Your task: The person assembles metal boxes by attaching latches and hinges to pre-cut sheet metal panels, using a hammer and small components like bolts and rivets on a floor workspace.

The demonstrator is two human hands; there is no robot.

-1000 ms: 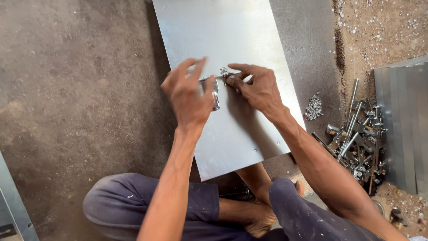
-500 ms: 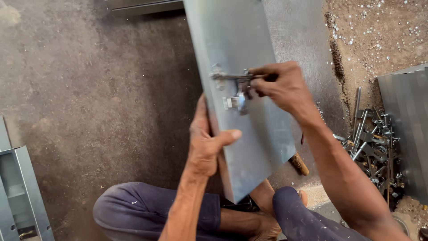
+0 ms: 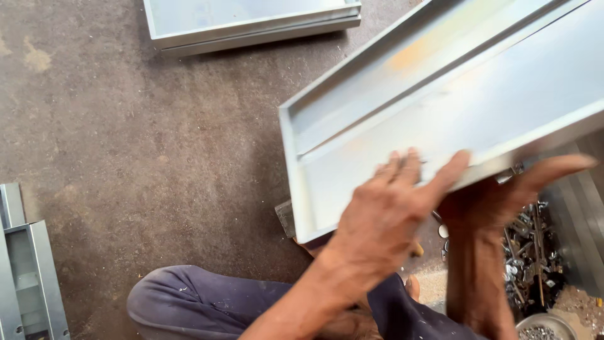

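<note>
A long grey sheet-metal panel (image 3: 402, 119) with folded edges is tilted up, its hollow inner side facing me. My left hand (image 3: 390, 214) lies flat on its near edge, fingers spread over the rim. My right hand (image 3: 503, 195) is under the panel's lower right edge and holds it from below, blurred by motion. The panel's near corner rests close to my legs.
Another folded metal panel (image 3: 251, 22) lies at the top of the concrete floor. More metal sections (image 3: 28, 277) sit at the lower left. A pile of bolts and small hardware (image 3: 525, 252) and a metal bowl (image 3: 544, 327) lie at the right.
The panel has been flipped over and swung so its inner side faces up. Both hands moved from a small fitting on its flat face to its near edge.
</note>
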